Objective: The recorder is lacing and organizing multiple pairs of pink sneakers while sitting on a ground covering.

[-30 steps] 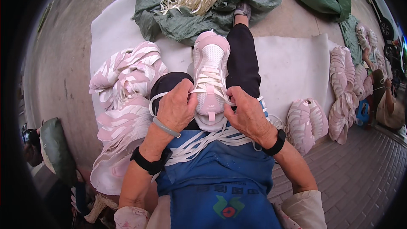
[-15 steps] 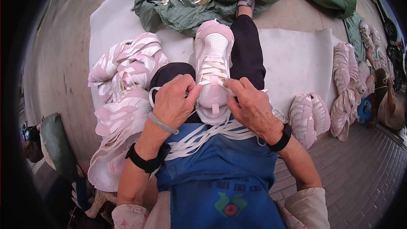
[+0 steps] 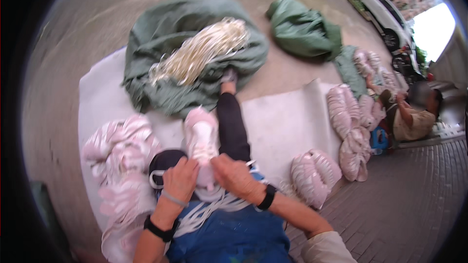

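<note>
A pink and white shoe upper (image 3: 202,132) lies over my lap, toe pointing away from me, with a pale shoelace (image 3: 204,152) threaded through its eyelets. My left hand (image 3: 180,179) pinches the lace at the left side of the tongue. On the opposite side, my right hand (image 3: 236,176) is closed on the lace too, its fingertips close to the left ones. A loop of lace sticks out beside my left hand. Several loose white laces (image 3: 204,213) lie across my blue apron (image 3: 226,234). Motion blur softens the fingertips.
Stacked pink and white uppers (image 3: 124,156) lie at left, and more bundles (image 3: 316,178) at right. A heap of cream laces (image 3: 204,48) rests on a green sack (image 3: 156,24); another green sack (image 3: 304,29) lies beyond. A person (image 3: 414,114) sits far right, near a white car (image 3: 385,12).
My view has swung up and to the right, so the sacks, the car and the seated person show more fully. Both hands stay on the lace at the tongue.
</note>
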`<action>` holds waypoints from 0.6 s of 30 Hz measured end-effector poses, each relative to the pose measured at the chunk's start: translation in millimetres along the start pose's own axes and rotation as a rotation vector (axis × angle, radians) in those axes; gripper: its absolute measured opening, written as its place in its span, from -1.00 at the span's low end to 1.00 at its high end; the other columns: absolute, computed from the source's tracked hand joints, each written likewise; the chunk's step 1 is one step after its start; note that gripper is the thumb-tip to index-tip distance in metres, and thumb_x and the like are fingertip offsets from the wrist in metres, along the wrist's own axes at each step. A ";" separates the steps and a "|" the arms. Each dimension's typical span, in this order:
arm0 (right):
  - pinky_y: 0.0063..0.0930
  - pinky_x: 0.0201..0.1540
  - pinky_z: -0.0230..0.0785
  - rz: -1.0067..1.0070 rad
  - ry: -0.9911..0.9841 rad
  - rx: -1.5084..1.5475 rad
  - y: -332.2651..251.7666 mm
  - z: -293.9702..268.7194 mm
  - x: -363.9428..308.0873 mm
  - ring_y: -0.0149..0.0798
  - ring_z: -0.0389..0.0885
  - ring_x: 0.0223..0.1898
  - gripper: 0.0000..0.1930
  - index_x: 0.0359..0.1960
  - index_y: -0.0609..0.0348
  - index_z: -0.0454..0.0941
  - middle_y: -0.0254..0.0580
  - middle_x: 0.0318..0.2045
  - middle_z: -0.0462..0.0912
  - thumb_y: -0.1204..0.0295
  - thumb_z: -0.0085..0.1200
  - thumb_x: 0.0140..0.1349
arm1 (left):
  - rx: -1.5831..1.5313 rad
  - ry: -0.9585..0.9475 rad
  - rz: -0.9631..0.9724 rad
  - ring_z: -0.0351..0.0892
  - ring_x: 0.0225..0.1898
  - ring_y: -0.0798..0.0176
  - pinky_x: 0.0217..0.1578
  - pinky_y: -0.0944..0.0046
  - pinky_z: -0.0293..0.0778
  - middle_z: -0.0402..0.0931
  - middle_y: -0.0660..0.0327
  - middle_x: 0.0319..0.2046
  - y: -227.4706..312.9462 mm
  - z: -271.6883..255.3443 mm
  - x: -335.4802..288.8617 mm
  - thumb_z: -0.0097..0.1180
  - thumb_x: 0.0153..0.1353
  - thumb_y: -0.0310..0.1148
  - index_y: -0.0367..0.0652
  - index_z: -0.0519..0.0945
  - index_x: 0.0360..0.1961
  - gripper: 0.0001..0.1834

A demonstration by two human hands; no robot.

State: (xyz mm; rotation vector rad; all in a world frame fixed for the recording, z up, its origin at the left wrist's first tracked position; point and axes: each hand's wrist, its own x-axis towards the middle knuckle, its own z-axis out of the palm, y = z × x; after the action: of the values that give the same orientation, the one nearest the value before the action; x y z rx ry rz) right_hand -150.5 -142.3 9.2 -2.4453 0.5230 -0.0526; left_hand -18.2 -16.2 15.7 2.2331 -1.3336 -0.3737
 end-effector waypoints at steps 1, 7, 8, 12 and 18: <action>-0.14 -0.46 0.42 -0.044 0.024 0.048 -2.3 3.8 1.4 0.07 0.54 -0.42 -0.79 -0.26 0.12 0.35 -0.05 -0.39 0.44 0.52 0.05 0.06 | 0.092 0.011 0.006 0.51 -0.51 -0.05 -0.52 0.01 0.39 0.42 0.15 -0.50 -2.7 0.5 -7.1 0.11 0.15 -0.35 -0.07 0.50 -0.36 -0.92; -0.04 -0.45 0.38 -0.081 0.064 0.165 -1.5 24.7 5.9 0.17 0.53 -0.42 -0.89 -0.32 0.17 0.32 0.02 -0.42 0.48 0.51 -0.05 0.12 | 0.340 -0.042 0.016 0.54 -0.46 -0.01 -0.43 -0.04 0.40 0.47 0.16 -0.52 -23.3 17.9 -23.2 0.05 0.16 -0.34 -0.05 0.50 -0.36 -0.93; -0.03 -0.43 0.38 -0.077 0.064 0.172 2.9 24.9 6.7 0.18 0.53 -0.40 -0.89 -0.30 0.18 0.33 0.02 -0.42 0.48 0.50 -0.06 0.13 | 0.368 -0.015 0.062 0.55 -0.49 0.02 -0.47 0.00 0.42 0.46 0.17 -0.55 -18.4 14.1 -15.7 0.05 0.14 -0.35 -0.05 0.50 -0.40 -0.95; 0.02 -0.39 0.37 -0.065 0.090 0.187 9.7 22.1 4.3 0.19 0.54 -0.39 -0.89 -0.31 0.20 0.33 0.03 -0.43 0.51 0.48 -0.08 0.13 | 0.118 -0.319 0.007 0.56 -0.32 -0.17 -0.23 -0.09 0.44 0.57 -0.06 -0.36 2.2 -17.4 8.8 0.00 0.14 -0.16 -0.18 0.55 -0.34 -0.71; 0.04 -0.34 0.38 -0.010 0.050 0.199 13.4 26.2 7.1 0.17 0.55 -0.33 -0.88 -0.31 0.20 0.35 0.05 -0.44 0.55 0.44 -0.09 0.15 | 0.120 -0.216 -0.030 0.56 -0.35 -0.17 -0.27 -0.09 0.45 0.56 -0.07 -0.38 5.5 -4.2 7.6 0.00 0.09 -0.27 -0.23 0.54 -0.42 -0.78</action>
State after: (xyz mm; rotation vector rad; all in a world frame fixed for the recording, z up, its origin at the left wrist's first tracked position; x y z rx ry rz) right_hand -144.6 -139.6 -20.4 -2.2568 0.5023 -0.1626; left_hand -16.6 -23.8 22.5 2.3672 -1.4681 -0.5735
